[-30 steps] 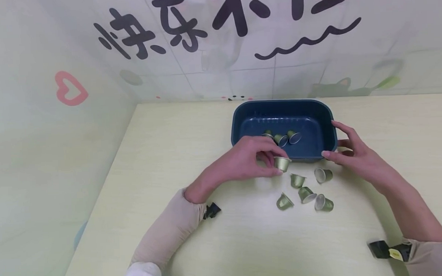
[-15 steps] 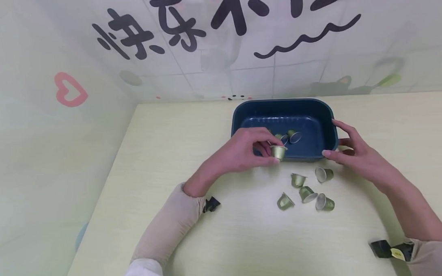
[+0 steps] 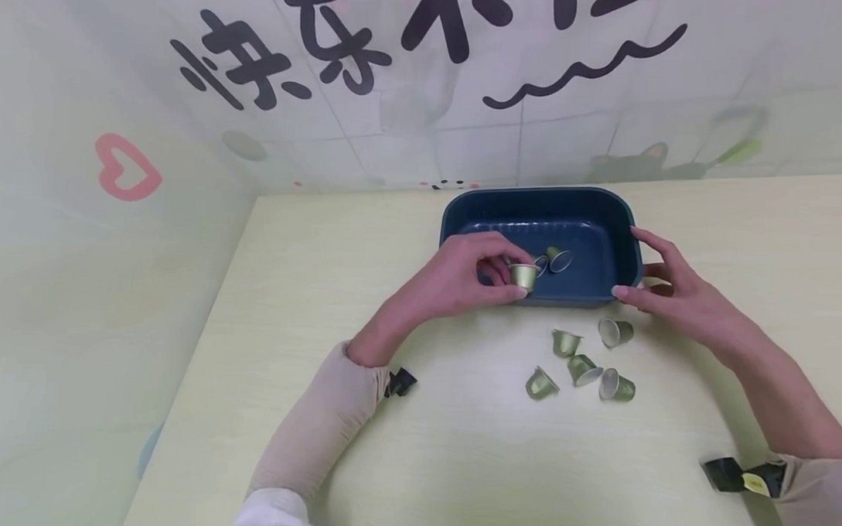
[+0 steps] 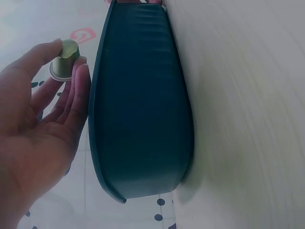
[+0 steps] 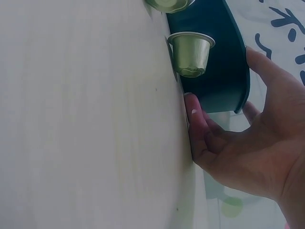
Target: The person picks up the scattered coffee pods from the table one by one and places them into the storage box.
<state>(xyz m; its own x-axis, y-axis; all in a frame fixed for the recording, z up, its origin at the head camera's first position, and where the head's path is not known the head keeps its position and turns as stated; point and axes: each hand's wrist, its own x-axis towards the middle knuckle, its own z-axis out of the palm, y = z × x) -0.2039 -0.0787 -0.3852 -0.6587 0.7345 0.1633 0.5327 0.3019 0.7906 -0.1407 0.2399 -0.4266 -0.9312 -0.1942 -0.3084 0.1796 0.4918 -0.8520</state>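
Observation:
My left hand (image 3: pixel 466 273) pinches a light green coffee capsule (image 3: pixel 524 278) between thumb and fingers, rim up in the head view, over the near left part of the dark blue plastic bin (image 3: pixel 598 253). In the left wrist view the held capsule (image 4: pixel 69 59) shows above the rim, beside the bin's outer wall (image 4: pixel 140 109). My right hand (image 3: pixel 680 293) holds the bin's right end, thumb at the near corner and index finger at the rim. Inside the bin lie other green capsules (image 3: pixel 558 260), partly hidden behind the left hand.
Several loose capsules (image 3: pixel 583 370) lie on the pale table (image 3: pixel 428 464) in front of the bin. One capsule (image 5: pixel 193 55) is close to the bin's near wall by the right thumb. A printed wall covering (image 3: pixel 389 159) stands right behind the table's back edge.
My left hand has carried its capsule away from me and slightly left, from the bin's near edge to over its inside. The right hand and loose capsules stay put.

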